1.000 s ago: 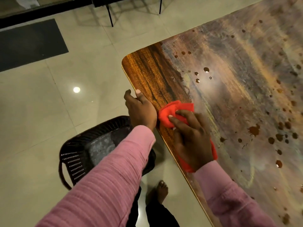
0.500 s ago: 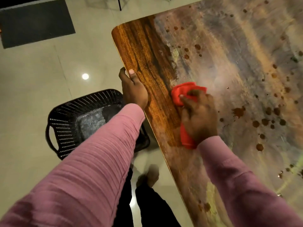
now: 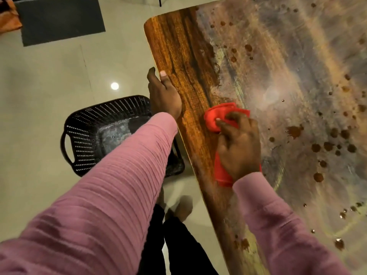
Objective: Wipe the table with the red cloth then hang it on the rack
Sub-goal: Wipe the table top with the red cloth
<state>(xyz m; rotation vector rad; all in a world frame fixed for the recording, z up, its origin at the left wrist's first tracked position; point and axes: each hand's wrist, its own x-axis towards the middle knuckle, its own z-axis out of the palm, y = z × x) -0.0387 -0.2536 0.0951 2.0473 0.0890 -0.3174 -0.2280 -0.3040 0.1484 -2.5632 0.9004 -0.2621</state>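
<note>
Grain is showing bare along the left edge of the table (image 3: 178,56); hazy film and brown spots (image 3: 294,132) are covering the rest. The right hand (image 3: 241,149), fingers curled, is pressing the red cloth (image 3: 215,118) onto the top at the film's border, farther in from the edge than a second ago. The left hand (image 3: 163,96) is still gripping the table edge, thumb on top. A black perforated basket (image 3: 89,135) is sitting on the floor beside the table, partly hidden by the left sleeve (image 3: 119,185).
</note>
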